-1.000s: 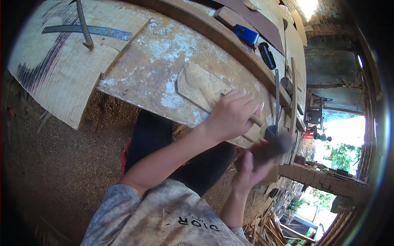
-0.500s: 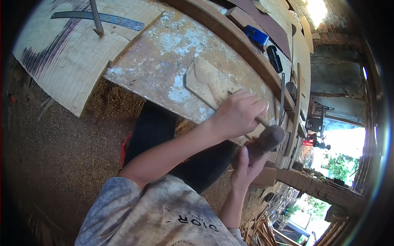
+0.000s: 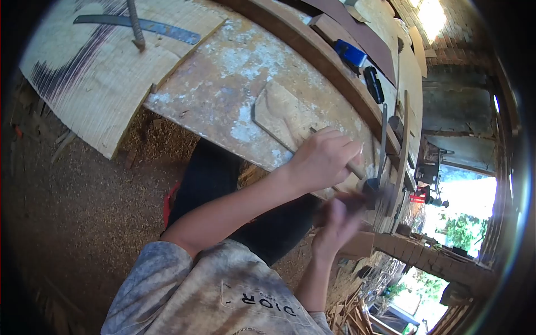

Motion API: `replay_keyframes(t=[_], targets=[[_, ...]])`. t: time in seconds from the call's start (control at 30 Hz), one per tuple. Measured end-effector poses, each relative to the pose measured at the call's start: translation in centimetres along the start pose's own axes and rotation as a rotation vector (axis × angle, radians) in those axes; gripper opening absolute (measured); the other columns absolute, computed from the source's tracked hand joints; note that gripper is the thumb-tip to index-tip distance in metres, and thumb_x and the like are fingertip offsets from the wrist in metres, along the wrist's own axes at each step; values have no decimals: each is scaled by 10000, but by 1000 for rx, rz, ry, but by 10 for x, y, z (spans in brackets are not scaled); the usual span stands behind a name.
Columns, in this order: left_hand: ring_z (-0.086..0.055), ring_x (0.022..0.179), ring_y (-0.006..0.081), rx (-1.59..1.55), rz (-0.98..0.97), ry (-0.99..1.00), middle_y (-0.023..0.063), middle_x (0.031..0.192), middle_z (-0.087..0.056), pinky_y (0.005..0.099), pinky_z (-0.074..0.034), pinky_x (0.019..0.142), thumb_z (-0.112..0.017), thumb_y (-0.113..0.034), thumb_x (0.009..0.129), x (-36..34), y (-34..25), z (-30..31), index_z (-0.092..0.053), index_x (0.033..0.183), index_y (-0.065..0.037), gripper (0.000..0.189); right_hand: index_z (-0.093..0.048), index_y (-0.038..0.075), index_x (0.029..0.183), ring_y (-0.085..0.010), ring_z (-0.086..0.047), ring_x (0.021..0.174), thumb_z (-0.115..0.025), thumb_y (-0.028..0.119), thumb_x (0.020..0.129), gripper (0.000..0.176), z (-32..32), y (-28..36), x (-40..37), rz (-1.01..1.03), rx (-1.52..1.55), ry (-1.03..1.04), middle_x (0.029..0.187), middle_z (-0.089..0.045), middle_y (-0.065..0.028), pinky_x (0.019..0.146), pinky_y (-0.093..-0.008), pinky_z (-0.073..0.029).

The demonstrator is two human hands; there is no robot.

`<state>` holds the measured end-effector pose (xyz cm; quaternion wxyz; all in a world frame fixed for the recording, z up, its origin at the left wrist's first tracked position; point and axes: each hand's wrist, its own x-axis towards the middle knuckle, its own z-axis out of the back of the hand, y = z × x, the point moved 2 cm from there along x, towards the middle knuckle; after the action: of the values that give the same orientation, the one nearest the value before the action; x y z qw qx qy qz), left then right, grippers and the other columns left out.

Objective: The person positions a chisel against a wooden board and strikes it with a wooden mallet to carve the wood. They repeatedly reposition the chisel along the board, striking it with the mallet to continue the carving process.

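My left hand (image 3: 329, 153) is closed around a chisel (image 3: 355, 170), whose butt end sticks out to the right of the fist. Its tip is by a pale carved wooden piece (image 3: 273, 109) lying on the bench, and the heel of the hand rests over that piece. In my right hand (image 3: 332, 229) is a dark wooden mallet (image 3: 357, 202), smeared by motion, just below and to the right of the chisel's butt end. Whether mallet and chisel touch cannot be made out.
The paint-spattered bench (image 3: 223, 72) carries a long wooden rail (image 3: 324, 58) along its far side. Beyond it are a blue object (image 3: 350, 53) and a black one (image 3: 373, 84). At left, a saw blade (image 3: 162, 27) and a rusty rod (image 3: 135, 28) lie on a wide board (image 3: 106, 95).
The mallet has swung slightly down and away from the chisel's butt end and is now blurred. My left hand keeps its grip in nearly the same place.
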<state>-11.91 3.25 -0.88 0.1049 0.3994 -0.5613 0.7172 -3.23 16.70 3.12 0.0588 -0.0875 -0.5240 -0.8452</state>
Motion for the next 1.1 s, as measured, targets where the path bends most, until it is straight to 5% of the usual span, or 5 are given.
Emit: replay_keyframes(t=[0.17, 0.27, 0.43, 0.8, 1.1], targets=[[-673, 779, 311, -10, 20, 20, 70, 765, -649, 437, -517, 751, -730, -36, 745, -3, 3, 1, -613, 803, -98, 145, -475, 10, 1391, -145, -616, 856, -682, 232, 1036, 467, 4, 4, 4, 315, 370, -201, 991, -617, -66, 799, -318, -531], [-672, 790, 307, 49, 10, 20, 65, 770, -652, 435, -512, 754, -725, -30, 718, -1, 3, -1, -612, 805, -100, 159, -475, 13, 1345, -187, -622, 875, -700, 417, 1003, 575, -2, 5, -2, -217, -9, 92, 997, -614, -99, 833, -336, -538], [-671, 805, 303, 17, 26, 50, 57, 774, -654, 437, -506, 767, -715, -23, 716, -3, 4, 1, -616, 810, -100, 157, -480, 1, 1350, -176, -616, 880, -623, 243, 1067, 399, -8, -11, -2, 202, 488, -195, 995, -631, -95, 867, -336, -527], [-668, 835, 289, 81, 29, 157, 50, 814, -669, 427, -492, 801, -723, -50, 739, -2, 8, -2, -639, 853, -103, 151, -452, -14, 1336, -231, -614, 818, -559, 314, 1059, 443, -7, -21, -7, -362, 551, 213, 913, -602, -140, 799, -371, -541], [-673, 889, 266, 230, 48, 302, 57, 832, -696, 416, -483, 832, -740, -90, 760, -8, 11, -10, -670, 881, -100, 140, -453, 31, 1399, -211, -579, 899, -452, 372, 1130, 434, 10, -20, -2, -163, 751, -142, 1026, -552, -103, 851, -374, -487]])
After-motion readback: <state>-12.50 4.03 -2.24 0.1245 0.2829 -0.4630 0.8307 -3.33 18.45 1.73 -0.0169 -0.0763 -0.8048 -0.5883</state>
